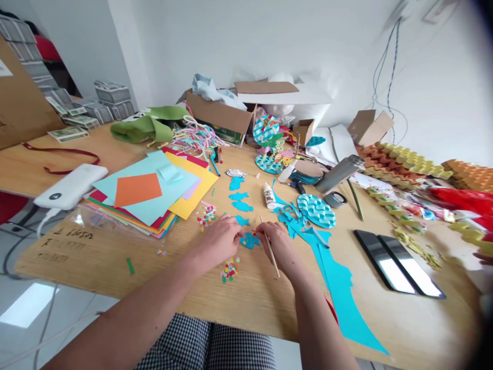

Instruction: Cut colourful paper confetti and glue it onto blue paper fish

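A blue paper fish point(250, 241) with small coloured dots lies on the table between my two hands. My left hand point(223, 237) has its fingers drawn together at the fish's left end. In my right hand point(279, 245) is a thin wooden stick point(270, 249), slanting down towards me, with the fingertips close to the fish's right end. Another blue fish point(242, 220) is partly hidden behind my left fingers. Further up lie more cut fish point(242, 206). Loose coloured paper dots point(230, 270) sit in front of my left hand, and a second pile point(207, 216) lies beyond it.
A white glue bottle point(269, 196) stands beyond my right hand. Blue paper scraps point(339, 288) stretch along the right, near two black phones point(389, 262). Coloured paper sheets point(154, 187) and a white power bank point(71, 187) lie left. A grey flask point(339, 173) is at back right.
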`<state>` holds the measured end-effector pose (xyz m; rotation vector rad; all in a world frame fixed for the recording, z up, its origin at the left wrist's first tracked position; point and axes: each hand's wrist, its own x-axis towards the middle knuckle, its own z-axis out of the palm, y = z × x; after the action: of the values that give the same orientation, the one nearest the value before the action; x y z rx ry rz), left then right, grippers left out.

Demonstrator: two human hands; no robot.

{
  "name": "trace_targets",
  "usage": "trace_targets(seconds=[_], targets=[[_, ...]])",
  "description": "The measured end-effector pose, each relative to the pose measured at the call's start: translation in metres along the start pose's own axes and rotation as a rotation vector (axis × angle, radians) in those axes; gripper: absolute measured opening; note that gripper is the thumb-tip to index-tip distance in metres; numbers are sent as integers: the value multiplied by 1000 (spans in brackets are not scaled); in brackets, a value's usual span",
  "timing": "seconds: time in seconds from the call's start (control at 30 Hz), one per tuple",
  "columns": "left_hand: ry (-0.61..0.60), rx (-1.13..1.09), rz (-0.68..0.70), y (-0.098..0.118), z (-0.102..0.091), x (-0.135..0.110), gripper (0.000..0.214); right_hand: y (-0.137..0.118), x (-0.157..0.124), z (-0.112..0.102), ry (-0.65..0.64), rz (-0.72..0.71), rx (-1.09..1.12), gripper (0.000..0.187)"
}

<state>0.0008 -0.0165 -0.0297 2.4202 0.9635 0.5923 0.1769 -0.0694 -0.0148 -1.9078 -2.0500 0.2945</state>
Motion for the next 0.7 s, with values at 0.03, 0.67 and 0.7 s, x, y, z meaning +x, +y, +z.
trace_targets(seconds=[0.03, 0.67, 0.7], targets=[[-2, 12, -1, 0, 0, 0, 19, 0, 3, -1, -28, 5, -30, 21], [35, 91, 39, -6, 9, 0, 20, 1, 1, 10, 1, -156, -285, 21], [37, 95, 40, -5, 9, 0, 20, 1, 1, 10, 0, -160, -299, 21]])
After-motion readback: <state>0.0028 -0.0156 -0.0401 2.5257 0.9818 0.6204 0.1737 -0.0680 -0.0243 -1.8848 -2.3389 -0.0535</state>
